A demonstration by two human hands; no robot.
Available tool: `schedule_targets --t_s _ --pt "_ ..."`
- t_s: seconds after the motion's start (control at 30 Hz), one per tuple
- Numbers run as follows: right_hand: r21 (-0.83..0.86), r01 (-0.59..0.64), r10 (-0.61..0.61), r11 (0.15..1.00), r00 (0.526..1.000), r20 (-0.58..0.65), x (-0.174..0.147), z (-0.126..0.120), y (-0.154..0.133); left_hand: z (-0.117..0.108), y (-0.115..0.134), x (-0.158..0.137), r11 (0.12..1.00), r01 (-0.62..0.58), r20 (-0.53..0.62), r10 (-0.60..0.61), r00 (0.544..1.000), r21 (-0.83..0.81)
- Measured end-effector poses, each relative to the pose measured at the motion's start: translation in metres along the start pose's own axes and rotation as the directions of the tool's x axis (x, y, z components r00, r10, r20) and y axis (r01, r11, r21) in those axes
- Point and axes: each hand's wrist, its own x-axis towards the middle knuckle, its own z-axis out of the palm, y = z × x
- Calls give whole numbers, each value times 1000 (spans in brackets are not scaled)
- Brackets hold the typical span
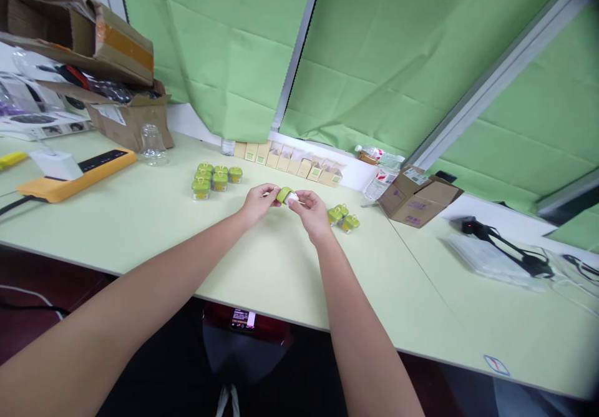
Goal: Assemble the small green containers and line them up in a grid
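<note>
Over the middle of the table, my left hand (260, 203) is closed on a small green lid (283, 195) with its fingertips at the lid's left edge. My right hand (309, 210) pinches a small white piece (292, 198) against the lid's right side; its exact kind is too small to make out. Left of my hands, several small clear containers with green looped lids (219, 178) stand in a group. Close by my right hand is another group of the same green-lidded containers (349, 222), partly hidden behind it.
Small cardboard boxes (294, 161) line the wall. An orange power strip (79, 173), a clear jar (152, 145) and large cartons (126, 49) stand at left. Plastic bottles (381, 183), a carton (416, 198) and a black device (505, 248) lie to the right. A phone (243, 319) sits below the table edge.
</note>
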Motion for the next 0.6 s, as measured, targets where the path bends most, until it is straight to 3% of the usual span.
schedule_targets --t_s 0.6 --pt "-58 94 -94 994 996 -2 0 4 1 0 2 -1 1000 22 -30 -22 999 2"
